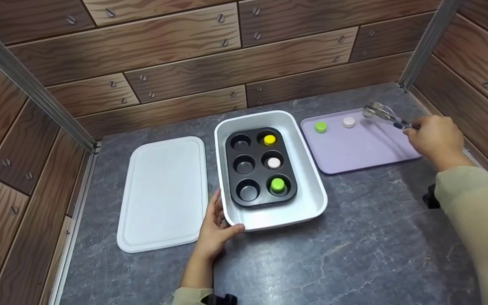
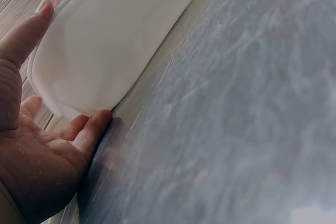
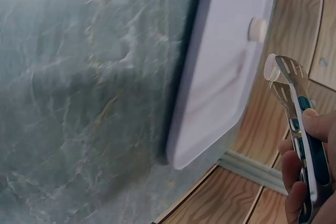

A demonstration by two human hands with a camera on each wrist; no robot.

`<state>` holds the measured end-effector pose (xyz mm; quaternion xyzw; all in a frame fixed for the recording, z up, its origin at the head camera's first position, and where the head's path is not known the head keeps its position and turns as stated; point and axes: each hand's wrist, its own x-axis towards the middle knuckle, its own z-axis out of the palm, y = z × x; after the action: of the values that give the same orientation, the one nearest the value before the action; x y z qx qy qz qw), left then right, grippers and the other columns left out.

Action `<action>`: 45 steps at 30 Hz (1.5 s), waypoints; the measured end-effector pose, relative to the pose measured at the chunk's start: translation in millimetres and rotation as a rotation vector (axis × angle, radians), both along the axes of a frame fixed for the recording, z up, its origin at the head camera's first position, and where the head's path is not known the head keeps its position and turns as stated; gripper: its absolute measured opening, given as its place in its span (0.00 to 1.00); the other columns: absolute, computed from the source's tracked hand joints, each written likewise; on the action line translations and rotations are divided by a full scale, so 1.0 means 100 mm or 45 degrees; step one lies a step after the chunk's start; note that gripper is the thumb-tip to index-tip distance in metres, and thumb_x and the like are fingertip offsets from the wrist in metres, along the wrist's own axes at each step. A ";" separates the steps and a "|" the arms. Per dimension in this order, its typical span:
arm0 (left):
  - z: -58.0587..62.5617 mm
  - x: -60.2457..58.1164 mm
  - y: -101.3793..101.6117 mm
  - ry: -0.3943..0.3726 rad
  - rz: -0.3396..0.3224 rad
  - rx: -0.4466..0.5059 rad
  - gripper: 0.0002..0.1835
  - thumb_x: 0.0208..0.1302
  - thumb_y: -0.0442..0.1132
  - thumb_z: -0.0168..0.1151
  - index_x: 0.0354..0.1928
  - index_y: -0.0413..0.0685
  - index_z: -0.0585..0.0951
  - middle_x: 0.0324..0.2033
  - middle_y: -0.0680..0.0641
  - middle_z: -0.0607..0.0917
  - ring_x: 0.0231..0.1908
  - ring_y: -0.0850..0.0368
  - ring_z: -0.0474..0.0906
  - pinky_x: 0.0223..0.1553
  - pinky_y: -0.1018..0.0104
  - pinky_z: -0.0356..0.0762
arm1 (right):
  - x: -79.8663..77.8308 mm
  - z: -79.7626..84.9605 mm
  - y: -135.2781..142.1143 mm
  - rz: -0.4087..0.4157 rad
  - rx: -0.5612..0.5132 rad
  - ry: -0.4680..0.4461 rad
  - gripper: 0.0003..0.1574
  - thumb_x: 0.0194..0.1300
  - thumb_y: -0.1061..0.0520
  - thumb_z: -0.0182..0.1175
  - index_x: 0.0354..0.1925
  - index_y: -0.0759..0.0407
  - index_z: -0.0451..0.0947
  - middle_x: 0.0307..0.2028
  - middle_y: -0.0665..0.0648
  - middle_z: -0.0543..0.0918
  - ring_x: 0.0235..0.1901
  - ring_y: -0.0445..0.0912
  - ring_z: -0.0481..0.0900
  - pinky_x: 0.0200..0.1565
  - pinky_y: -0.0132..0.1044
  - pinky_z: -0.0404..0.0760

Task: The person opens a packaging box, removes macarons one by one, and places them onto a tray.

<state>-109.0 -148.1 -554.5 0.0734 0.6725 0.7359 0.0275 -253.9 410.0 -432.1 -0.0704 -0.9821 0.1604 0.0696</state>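
Observation:
My right hand [image 1: 435, 137] grips metal tongs [image 1: 381, 113] with dark handles above the lilac tray's far right part. In the right wrist view, a pale macaron [image 3: 271, 67] sits between the tips of the tongs. A green macaron [image 1: 320, 127] and a white macaron [image 1: 348, 122] lie on the lilac tray [image 1: 354, 148]. With thumb and fingers spread round its near left corner, my left hand [image 1: 215, 237] holds a white container [image 1: 269, 218]. Inside it is a black muffin pan [image 1: 256, 167]; its right column holds yellow [image 1: 269, 140], white [image 1: 273, 163] and green [image 1: 277, 184] macarons.
To the left of the container lies a white lid [image 1: 165, 195] with a raised rim. The grey marbled table [image 1: 354, 250] is bounded by wood-patterned walls [image 1: 184, 76] at the back and both sides, with metal posts [image 1: 428, 46] in the corners.

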 end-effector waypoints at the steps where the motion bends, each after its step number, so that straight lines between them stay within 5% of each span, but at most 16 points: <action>1: 0.00 0.00 0.00 0.000 0.002 -0.002 0.65 0.53 0.28 0.83 0.84 0.41 0.48 0.74 0.26 0.65 0.72 0.31 0.66 0.63 0.50 0.78 | -0.01 -0.01 0.02 -0.005 -0.001 -0.004 0.27 0.75 0.46 0.61 0.58 0.67 0.83 0.52 0.81 0.81 0.45 0.79 0.79 0.38 0.71 0.75; 29: -0.01 0.01 0.00 -0.008 0.000 -0.017 0.65 0.53 0.31 0.84 0.85 0.42 0.48 0.75 0.27 0.63 0.73 0.32 0.65 0.63 0.50 0.78 | -0.07 -0.09 0.05 -0.057 0.089 -0.094 0.24 0.75 0.50 0.56 0.53 0.70 0.82 0.49 0.84 0.79 0.46 0.80 0.76 0.39 0.72 0.74; 45: 0.00 0.00 0.01 -0.010 0.007 -0.016 0.64 0.53 0.27 0.82 0.84 0.41 0.48 0.75 0.26 0.63 0.72 0.31 0.66 0.62 0.49 0.79 | -0.10 -0.14 0.05 -0.074 0.027 -0.120 0.24 0.77 0.51 0.56 0.55 0.71 0.80 0.50 0.83 0.79 0.47 0.78 0.77 0.38 0.69 0.75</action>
<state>-108.8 -147.1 -554.1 0.0686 0.6773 0.7320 0.0285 -264.2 414.6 -445.8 -0.1057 -0.9834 0.1443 0.0288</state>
